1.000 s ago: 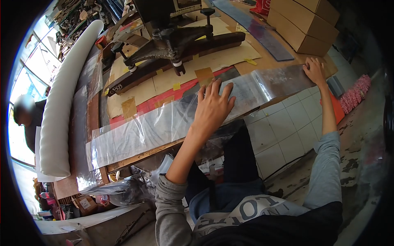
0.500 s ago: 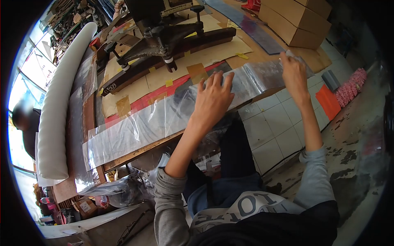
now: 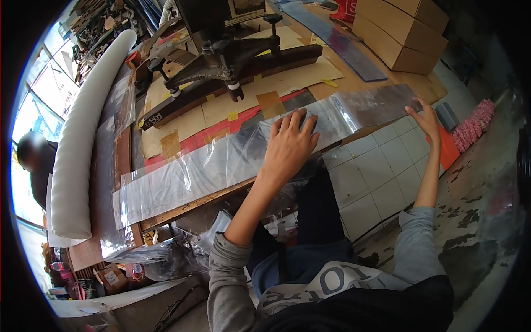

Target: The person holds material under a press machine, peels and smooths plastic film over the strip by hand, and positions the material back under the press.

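A long strip of clear plastic film [image 3: 221, 160] lies along the near edge of the wooden table, wrinkled on its left part and shiny where it bends toward the right. My left hand [image 3: 290, 145] rests on the middle of the film, palm down with its fingers spread. At the film's right end is my right hand [image 3: 426, 119], thumb and forefinger apart beside the corner; nothing shows between them. Behind the film stands a black metal press frame [image 3: 221, 66] over taped cardboard [image 3: 193, 119] and a red sheet [image 3: 235, 123].
A white foam roll [image 3: 83, 138] lies along the left side, with a person [image 3: 38, 163] beyond it. Cardboard boxes [image 3: 401, 36] are stacked at the back right, near a bluish plastic strip [image 3: 337, 41]. A pink fluffy duster [image 3: 474, 124] is at the right.
My right hand rose over the film's right end half a second ago and has since moved down and right to its edge, with the fingers parting. My left hand stays on the film.
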### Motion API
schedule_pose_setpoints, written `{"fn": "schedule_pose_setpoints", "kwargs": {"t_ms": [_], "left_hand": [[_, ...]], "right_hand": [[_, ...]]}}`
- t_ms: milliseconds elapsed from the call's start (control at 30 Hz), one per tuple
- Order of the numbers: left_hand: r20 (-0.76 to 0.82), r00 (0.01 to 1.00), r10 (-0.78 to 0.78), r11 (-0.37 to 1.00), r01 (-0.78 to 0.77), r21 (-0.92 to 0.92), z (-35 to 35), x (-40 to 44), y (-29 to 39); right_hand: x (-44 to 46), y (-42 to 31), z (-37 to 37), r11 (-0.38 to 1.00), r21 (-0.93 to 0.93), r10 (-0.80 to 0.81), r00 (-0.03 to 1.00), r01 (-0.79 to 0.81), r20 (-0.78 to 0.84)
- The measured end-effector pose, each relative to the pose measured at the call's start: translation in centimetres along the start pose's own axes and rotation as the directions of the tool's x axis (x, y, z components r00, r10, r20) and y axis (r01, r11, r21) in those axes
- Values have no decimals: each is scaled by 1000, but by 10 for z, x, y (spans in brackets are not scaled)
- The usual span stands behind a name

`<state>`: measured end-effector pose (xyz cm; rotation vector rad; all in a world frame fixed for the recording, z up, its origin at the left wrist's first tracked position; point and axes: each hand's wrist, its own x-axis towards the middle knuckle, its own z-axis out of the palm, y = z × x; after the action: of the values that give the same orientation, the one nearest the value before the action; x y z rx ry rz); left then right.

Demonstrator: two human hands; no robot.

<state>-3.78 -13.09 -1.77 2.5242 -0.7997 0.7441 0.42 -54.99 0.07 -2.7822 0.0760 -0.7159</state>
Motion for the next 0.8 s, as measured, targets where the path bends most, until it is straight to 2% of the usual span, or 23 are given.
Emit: {"fn": "schedule_pose_setpoints", "kwargs": {"t_ms": [67, 133, 167, 233, 267, 300, 367, 400, 433, 467, 500, 600, 633, 700, 733, 800], "left_hand": [[4, 1000, -4, 1000, 4, -4, 0, 0, 0], [4, 1000, -3, 1000, 3, 6, 0, -1, 1], [2, 1000, -4, 1000, 4, 10, 1, -1, 1], [1, 1000, -20, 1000, 20, 0, 1, -1, 2], [2, 1000, -27, 1000, 27, -5, 1, 0, 2], [3, 998, -64, 996, 64, -62, -1, 1, 3], [16, 990, -138, 975, 138, -175, -9, 4, 7], [-24, 989, -146, 940, 131, -316, -13, 6, 8], [-62, 985, -159, 886, 114, -450, -18, 9, 8], [-96, 980, -175, 815, 89, -573, -24, 12, 7], [-41, 986, -159, 769, 97, -631, -34, 13, 1], [-190, 982, 4, 706, -138, -695, -56, 10, -23], [-172, 982, -78, 663, -78, -744, -67, 4, -22], [-89, 985, -146, 549, 6, -836, -82, -14, -26], [-24, 991, -129, 488, 43, -872, -88, -19, -28], [40, 941, -336, 380, 174, -908, -93, -26, -17]], "right_hand": [[2, 14, 10, 999, 40, -21, 994, 25, -103], [-5, -17, 9, 995, -95, 3, 990, -17, -139], [-11, -42, 7, 986, -161, 12, 987, -38, -159], [-33, -108, 7, 996, -88, -42, 987, 29, -157], [-48, -145, 4, 997, -31, -71, 992, 68, -103], [-65, -182, 0, 994, 29, -104, 993, 105, -51], [-95, -244, -15, 938, 24, -344, 936, 346, -71], [-104, -267, -23, 886, 176, -424, 903, 428, -62], [-111, -286, -29, 776, 359, -504, 852, 518, -140], [-114, -300, -38, 726, 364, -561, 809, 583, -177], [-111, -312, -53, 664, 421, -595, 778, 618, -203], [-89, -327, -81, 393, 735, -657, 728, 552, -195], [-75, -328, -86, 331, 822, -620, 764, 464, -181], [-40, -331, -91, 234, 932, -516, 848, 275, -121], [-23, -332, -91, 200, 963, -446, 892, 181, -74], [12, -332, -65, 216, 974, -404, 914, 65, 29]]}}
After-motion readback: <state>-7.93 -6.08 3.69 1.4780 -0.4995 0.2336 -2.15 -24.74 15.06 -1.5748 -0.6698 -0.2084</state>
